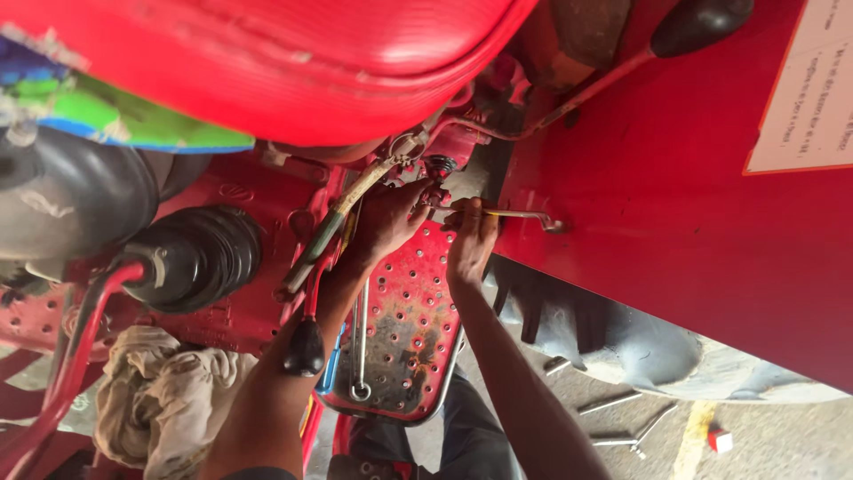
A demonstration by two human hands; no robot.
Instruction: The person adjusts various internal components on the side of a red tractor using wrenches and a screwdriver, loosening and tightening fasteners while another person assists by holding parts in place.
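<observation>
Whatever fastener the hands work on sits in shadow under the red seat (267, 62), hidden behind the fingers. The left hand (386, 220) reaches up with its fingers curled against the red fitting (440, 169), seemingly steadying it. The right hand (469, 238) is closed around the shank of a slim ring spanner (524, 215), whose far end lies against the red fender (675, 196). Both forearms rise over the perforated red footplate (413, 329), where another spanner (361, 347) lies.

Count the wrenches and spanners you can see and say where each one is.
5, maybe more hidden: one spanner in the right hand, one long wrench lying on the perforated red footplate, and three wrenches on the ground beside the tyre.
</observation>
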